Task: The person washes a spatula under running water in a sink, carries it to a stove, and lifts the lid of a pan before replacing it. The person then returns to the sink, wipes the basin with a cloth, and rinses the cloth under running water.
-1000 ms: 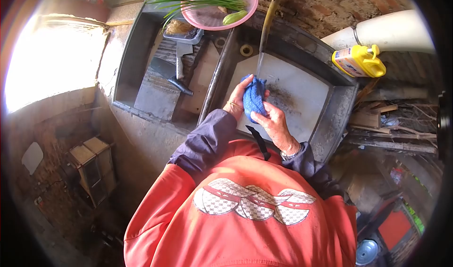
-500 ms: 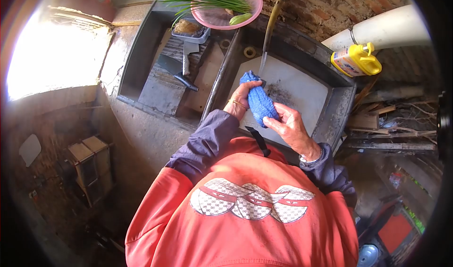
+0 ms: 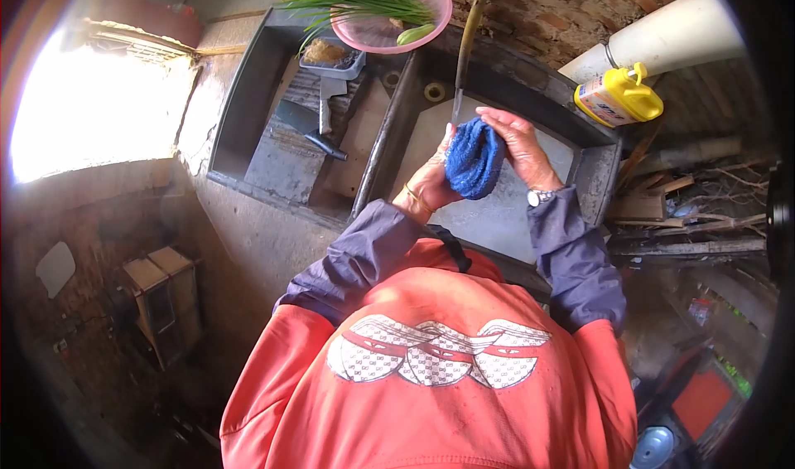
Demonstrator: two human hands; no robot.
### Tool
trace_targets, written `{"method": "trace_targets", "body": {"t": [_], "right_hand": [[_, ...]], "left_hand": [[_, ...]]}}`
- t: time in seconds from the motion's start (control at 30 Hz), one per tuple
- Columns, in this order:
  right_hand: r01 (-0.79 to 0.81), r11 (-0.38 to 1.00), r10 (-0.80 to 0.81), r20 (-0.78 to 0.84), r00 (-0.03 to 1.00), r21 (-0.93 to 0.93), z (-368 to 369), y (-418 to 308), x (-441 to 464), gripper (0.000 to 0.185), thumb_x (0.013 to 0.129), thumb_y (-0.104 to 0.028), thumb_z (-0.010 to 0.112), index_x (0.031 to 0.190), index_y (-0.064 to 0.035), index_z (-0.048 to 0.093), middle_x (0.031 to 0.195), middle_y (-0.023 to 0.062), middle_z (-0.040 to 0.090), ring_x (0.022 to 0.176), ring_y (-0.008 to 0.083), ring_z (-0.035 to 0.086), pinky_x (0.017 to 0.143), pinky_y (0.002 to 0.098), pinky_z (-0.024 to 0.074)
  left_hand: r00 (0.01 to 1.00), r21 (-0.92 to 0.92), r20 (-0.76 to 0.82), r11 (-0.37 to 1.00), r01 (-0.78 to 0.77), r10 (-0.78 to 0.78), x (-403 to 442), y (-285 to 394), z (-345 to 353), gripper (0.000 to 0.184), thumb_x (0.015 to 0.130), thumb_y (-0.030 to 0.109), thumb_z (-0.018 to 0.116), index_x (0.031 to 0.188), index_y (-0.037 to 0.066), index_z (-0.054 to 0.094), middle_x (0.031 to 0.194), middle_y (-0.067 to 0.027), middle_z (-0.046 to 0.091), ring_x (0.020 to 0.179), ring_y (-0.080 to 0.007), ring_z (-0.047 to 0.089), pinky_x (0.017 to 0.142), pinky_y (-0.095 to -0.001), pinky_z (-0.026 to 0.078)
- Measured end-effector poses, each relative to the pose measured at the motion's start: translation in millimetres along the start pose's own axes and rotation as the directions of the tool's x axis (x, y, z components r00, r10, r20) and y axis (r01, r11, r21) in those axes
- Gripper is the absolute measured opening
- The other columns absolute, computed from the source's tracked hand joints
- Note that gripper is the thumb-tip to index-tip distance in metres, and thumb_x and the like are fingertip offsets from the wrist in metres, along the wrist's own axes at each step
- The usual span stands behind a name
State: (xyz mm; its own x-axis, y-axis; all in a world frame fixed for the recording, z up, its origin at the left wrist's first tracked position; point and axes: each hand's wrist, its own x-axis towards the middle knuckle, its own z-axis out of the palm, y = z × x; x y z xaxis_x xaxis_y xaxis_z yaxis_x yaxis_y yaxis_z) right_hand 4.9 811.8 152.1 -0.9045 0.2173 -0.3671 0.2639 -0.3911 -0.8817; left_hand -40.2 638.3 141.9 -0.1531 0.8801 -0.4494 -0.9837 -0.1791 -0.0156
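Observation:
A bunched-up blue cloth, dark as if wet, is between my two hands over the right-hand sink basin. My left hand cups its left side and underside, thumb pointing up. My right hand presses along the right side and top, its fingers bent over the cloth's upper edge. From the tap hose a thin stream of water comes down just by the cloth and my left thumb. Part of the left fingers is hidden behind the cloth.
In the left basin lie a cleaver, a dark-bladed knife and a plastic tub. A pink basin with green stalks stands behind. A yellow pump bottle sits on the right rim, near a white pipe.
The cloth has gone from stretched long between my hands to a folded bundle, raised slightly toward the water stream. My right hand has moved up and turned flatter against it.

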Motion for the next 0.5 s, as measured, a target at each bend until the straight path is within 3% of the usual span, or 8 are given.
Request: {"method": "trace_targets", "body": {"t": [0.13, 0.2, 0.3, 0.33, 0.37, 0.43, 0.47, 0.5], "right_hand": [[-0.121, 0.980, 0.117, 0.030, 0.993, 0.159, 7.9, 22.8, -6.3, 0.039, 0.092, -0.027, 0.062, 0.123, -0.0035, 0.059, 0.110, 0.0009, 0.064, 0.099, 0.0071, 0.059, 0.092, 0.0223, 0.0443], [-0.251, 0.875, 0.274, 0.003, 0.962, 0.414, 10.0, 27.1, -12.3, 0.039, 0.092, -0.023, 0.064, 0.123, -0.0006, 0.058, 0.110, 0.0027, 0.064, 0.100, 0.0093, 0.059, 0.091, 0.0254, 0.0461], [-0.201, 0.809, 0.239, 0.004, 0.971, 0.552, -31.3, 115.0, 3.8, 0.045, 0.095, -0.032, 0.057, 0.129, -0.0015, 0.052, 0.116, 0.0057, 0.061, 0.107, 0.0129, 0.057, 0.095, 0.0286, 0.0446], [0.012, 0.976, -0.012, -0.006, 1.000, 0.218, -19.1, 119.2, -6.1, 0.051, 0.097, -0.039, 0.051, 0.131, -0.0016, 0.050, 0.119, 0.0075, 0.060, 0.110, 0.0155, 0.056, 0.097, 0.0300, 0.0439], [0.257, 0.957, -0.261, -0.015, 0.965, -0.136, -6.9, 123.5, -16.1, 0.057, 0.098, -0.047, 0.045, 0.133, -0.0017, 0.047, 0.122, 0.0092, 0.059, 0.112, 0.0181, 0.056, 0.099, 0.0314, 0.0432], [0.136, 0.963, -0.139, -0.002, 0.990, 0.233, 18.3, 101.6, -27.5, 0.061, 0.098, -0.050, 0.041, 0.134, -0.0021, 0.047, 0.123, 0.0102, 0.058, 0.113, 0.0195, 0.055, 0.100, 0.0326, 0.0430], [0.067, 0.910, -0.082, 0.020, 0.996, 0.408, 30.0, 85.1, -32.6, 0.062, 0.097, -0.052, 0.039, 0.134, -0.0023, 0.047, 0.123, 0.0107, 0.058, 0.114, 0.0203, 0.055, 0.100, 0.0331, 0.0429], [-0.003, 0.822, -0.032, 0.052, 0.998, 0.569, 39.6, 69.5, -36.7, 0.064, 0.097, -0.054, 0.037, 0.134, -0.0025, 0.047, 0.124, 0.0112, 0.058, 0.115, 0.0210, 0.055, 0.101, 0.0337, 0.0428]], "left_hand": [[0.999, 0.056, -0.033, 0.998, -0.014, 0.016, -6.6, -0.6, -10.4, 0.062, 0.082, 0.068, 0.053, 0.118, 0.019, 0.062, 0.116, 0.0003, 0.065, 0.103, -0.0182, 0.061, 0.092, -0.0415, 0.047], [0.999, 0.026, -0.044, 0.999, -0.025, 0.026, -6.8, -0.5, -10.5, 0.062, 0.084, 0.065, 0.052, 0.121, 0.016, 0.060, 0.120, -0.0023, 0.063, 0.108, -0.0199, 0.059, 0.097, -0.0405, 0.044], [0.999, -0.037, 0.009, 0.999, -0.040, 0.040, -9.1, -3.9, -3.5, 0.062, 0.087, 0.061, 0.052, 0.125, 0.013, 0.058, 0.125, -0.0051, 0.061, 0.114, -0.0219, 0.057, 0.102, -0.0402, 0.041], [0.996, -0.071, 0.073, 0.997, -0.042, 0.047, -10.4, -5.3, -0.2, 0.061, 0.086, 0.061, 0.052, 0.125, 0.013, 0.058, 0.126, -0.0052, 0.060, 0.115, -0.0223, 0.057, 0.103, -0.0407, 0.041], [0.996, -0.070, 0.073, 0.997, -0.042, 0.047, -11.0, -7.4, 3.2, 0.061, 0.086, 0.061, 0.052, 0.125, 0.013, 0.058, 0.126, -0.0052, 0.060, 0.115, -0.0223, 0.057, 0.103, -0.0407, 0.041], [0.992, -0.140, 0.120, 0.990, -0.011, 0.028, -10.1, -15.0, 7.8, 0.061, 0.086, 0.060, 0.053, 0.124, 0.013, 0.058, 0.125, -0.0054, 0.061, 0.116, -0.0230, 0.056, 0.105, -0.0416, 0.038], [0.999, -0.122, 0.014, 0.991, -0.047, 0.049, -8.6, -19.3, 6.1, 0.061, 0.085, 0.060, 0.055, 0.125, 0.015, 0.058, 0.127, -0.0046, 0.059, 0.119, -0.0223, 0.053, 0.106, -0.0415, 0.037], [0.999, -0.119, 0.011, 0.992, -0.044, 0.045, -9.4, -21.7, 7.5, 0.061, 0.085, 0.060, 0.055, 0.125, 0.015, 0.058, 0.127, -0.0046, 0.059, 0.119, -0.0223, 0.053, 0.106, -0.0415, 0.037]]}}
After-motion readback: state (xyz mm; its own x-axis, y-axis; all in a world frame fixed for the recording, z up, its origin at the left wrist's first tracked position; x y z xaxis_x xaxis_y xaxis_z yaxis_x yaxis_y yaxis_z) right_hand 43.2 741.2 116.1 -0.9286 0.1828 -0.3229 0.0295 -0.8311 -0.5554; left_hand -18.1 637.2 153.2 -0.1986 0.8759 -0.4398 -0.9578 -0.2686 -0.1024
